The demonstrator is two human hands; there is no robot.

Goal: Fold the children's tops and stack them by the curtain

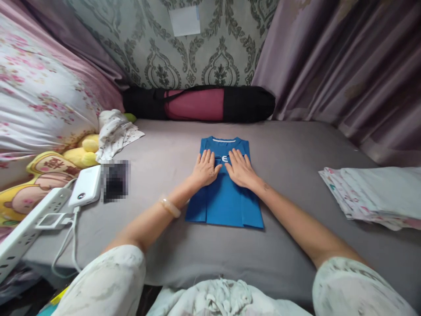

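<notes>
A blue T-shirt point(225, 199) lies flat on the grey bed sheet, its sides folded inward and its collar pointing away from me. My left hand point(206, 169) rests on the upper left of the shirt, fingers stretched out. On the upper right, my right hand point(241, 169) lies flat with its fingers spread. Between the two hands a white printed letter shows on the chest; the rest of the print is partly covered. Neither hand holds anything. A pale bangle point(170, 208) sits on my left wrist.
A black and red long bag point(194, 104) lies along the wall. Folded floral cloth point(378, 195) sits at the right. On the left are a white power bank point(85, 186), a power strip point(33, 224) with cables, a yellow plush toy point(82, 151) and crumpled white cloth point(115, 131).
</notes>
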